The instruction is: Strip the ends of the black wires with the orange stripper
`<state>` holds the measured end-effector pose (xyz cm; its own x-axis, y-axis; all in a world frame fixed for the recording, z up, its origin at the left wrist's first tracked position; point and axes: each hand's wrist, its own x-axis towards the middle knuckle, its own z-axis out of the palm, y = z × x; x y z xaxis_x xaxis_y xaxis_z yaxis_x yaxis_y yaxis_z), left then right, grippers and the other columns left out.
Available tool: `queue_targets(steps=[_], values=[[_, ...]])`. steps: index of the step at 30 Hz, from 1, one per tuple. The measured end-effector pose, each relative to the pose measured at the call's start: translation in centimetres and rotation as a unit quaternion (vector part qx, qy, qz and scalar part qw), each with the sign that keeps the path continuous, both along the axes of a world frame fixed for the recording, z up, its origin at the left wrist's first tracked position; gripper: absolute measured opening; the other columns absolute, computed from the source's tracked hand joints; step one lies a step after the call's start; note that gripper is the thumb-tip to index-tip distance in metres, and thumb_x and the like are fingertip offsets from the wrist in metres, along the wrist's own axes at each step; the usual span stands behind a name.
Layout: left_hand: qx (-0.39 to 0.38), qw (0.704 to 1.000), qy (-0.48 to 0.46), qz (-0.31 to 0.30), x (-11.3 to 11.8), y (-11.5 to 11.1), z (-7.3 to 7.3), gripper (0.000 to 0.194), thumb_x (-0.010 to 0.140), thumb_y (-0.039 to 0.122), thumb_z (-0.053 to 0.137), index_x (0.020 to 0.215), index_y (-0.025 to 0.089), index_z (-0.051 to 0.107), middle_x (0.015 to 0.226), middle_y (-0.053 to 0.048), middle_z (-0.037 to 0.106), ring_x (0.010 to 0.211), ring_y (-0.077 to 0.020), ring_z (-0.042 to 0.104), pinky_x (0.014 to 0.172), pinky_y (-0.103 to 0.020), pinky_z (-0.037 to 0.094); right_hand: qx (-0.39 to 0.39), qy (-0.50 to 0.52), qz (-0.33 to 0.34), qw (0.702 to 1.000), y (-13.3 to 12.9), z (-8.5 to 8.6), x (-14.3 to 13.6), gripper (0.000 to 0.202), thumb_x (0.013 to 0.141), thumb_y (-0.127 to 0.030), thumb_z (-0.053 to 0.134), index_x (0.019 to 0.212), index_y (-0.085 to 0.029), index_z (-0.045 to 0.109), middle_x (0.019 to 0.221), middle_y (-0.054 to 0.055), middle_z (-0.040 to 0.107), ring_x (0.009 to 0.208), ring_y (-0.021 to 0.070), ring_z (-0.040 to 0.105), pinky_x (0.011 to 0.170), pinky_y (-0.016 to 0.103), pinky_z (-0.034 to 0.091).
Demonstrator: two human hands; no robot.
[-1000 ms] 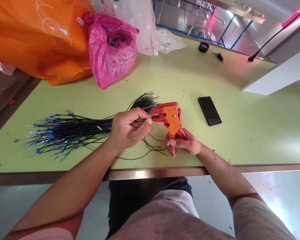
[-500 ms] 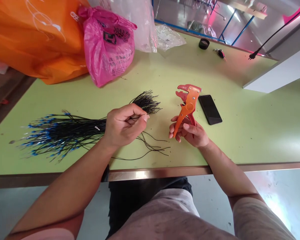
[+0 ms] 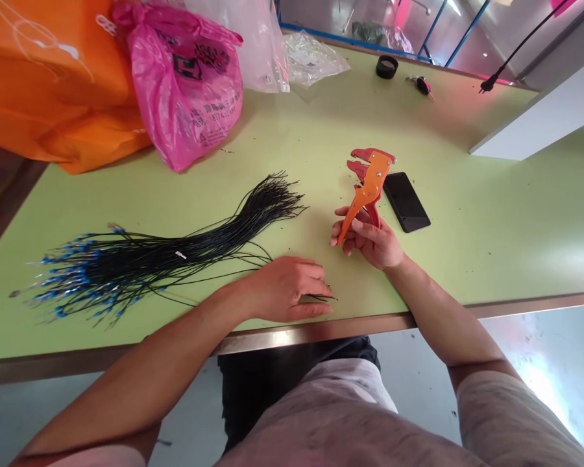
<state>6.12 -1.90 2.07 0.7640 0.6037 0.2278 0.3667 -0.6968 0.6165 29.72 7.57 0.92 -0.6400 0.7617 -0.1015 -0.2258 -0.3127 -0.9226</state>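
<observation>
A long bundle of thin black wires point(image 3: 209, 243) lies across the left of the table, with blue-sleeved ends at the far left and bare-cut ends toward the middle. Near the front edge my left hand point(image 3: 292, 288) rests palm down over a few separate wires, its fingers and thumb apart; the wire tips show beyond the fingertips. My right hand point(image 3: 370, 240) is wrapped round the handles of an orange and red wire stripper point(image 3: 370, 185), held upright with its jaws apart and pointing left. Nothing is between those jaws.
Right beside the wire stripper lies a black phone point(image 3: 407, 202). Pink point(image 3: 189, 91) and orange bags point(image 3: 53, 84) stand at the back left, near clear plastic point(image 3: 314, 58). A tape roll point(image 3: 386, 67), keys point(image 3: 422, 85) and a white panel point(image 3: 530, 110) are farther back right.
My left hand has come off the main bundle, moved down and right to the loose wires, and its pinch has opened. My right hand keeps holding the wire stripper.
</observation>
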Motion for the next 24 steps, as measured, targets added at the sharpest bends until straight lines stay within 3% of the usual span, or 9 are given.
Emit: queue_targets(steps=[3,5,8,10,15,24], values=[[-0.002,0.992,-0.113,0.052,-0.8,0.4,0.8,0.024,0.105,0.038,0.067,0.115,0.024,0.083,0.103,-0.009,0.081,0.087,-0.0178,0.076,0.079,-0.029,0.059,-0.003,-0.007,0.009,1.0,-0.1,-0.1,-0.1,0.051,0.092,-0.05,0.079,0.128,-0.019,0.062,0.097,0.006,0.077,0.085,0.0192,0.078,0.056,0.023,0.055],[0.046,0.975,-0.132,0.175,-1.8,1.0,1.2,0.02,0.104,0.034,0.065,0.107,0.024,0.082,0.099,-0.008,0.081,0.085,-0.0183,0.074,0.077,-0.03,0.057,-0.005,-0.009,0.015,1.0,-0.1,-0.1,-0.2,0.051,0.092,-0.049,0.08,0.128,-0.018,0.062,0.097,0.006,0.077,0.085,0.0191,0.078,0.056,0.023,0.055],[0.11,0.914,-0.019,0.391,-3.9,1.9,1.5,0.021,0.101,0.036,0.067,0.092,0.023,0.08,0.085,-0.005,0.076,0.071,-0.0181,0.067,0.065,-0.031,0.048,-0.007,-0.011,0.014,1.0,0.0,-0.1,-0.3,0.052,0.091,-0.049,0.081,0.128,-0.018,0.062,0.099,0.007,0.077,0.087,0.0198,0.079,0.056,0.023,0.055],[0.108,0.882,0.084,0.451,-5.1,2.2,1.3,0.021,0.098,0.039,0.071,0.086,0.023,0.078,0.08,-0.004,0.073,0.066,-0.0189,0.063,0.059,-0.032,0.04,-0.01,-0.015,0.008,1.0,0.0,-0.1,-0.3,0.052,0.09,-0.05,0.081,0.127,-0.018,0.063,0.099,0.007,0.077,0.087,0.02,0.079,0.056,0.023,0.055],[0.085,0.863,0.229,0.442,-5.4,2.3,0.6,0.014,0.097,0.034,0.068,0.093,0.025,0.079,0.089,-0.005,0.077,0.073,-0.0235,0.068,0.057,-0.034,0.034,-0.012,-0.015,0.012,1.0,0.1,-0.2,-0.3,0.054,0.089,-0.05,0.082,0.128,-0.018,0.062,0.1,0.006,0.077,0.088,0.0205,0.079,0.056,0.024,0.055],[0.075,0.867,0.281,0.405,-3.4,2.6,0.5,0.032,0.106,0.03,0.053,0.115,0.021,0.082,0.106,-0.012,0.078,0.097,-0.0318,0.075,0.063,-0.037,0.04,-0.014,-0.019,0.017,1.0,0.1,0.0,-0.4,0.054,0.088,-0.048,0.084,0.127,-0.017,0.062,0.099,0.006,0.077,0.086,0.0203,0.079,0.055,0.023,0.055]])
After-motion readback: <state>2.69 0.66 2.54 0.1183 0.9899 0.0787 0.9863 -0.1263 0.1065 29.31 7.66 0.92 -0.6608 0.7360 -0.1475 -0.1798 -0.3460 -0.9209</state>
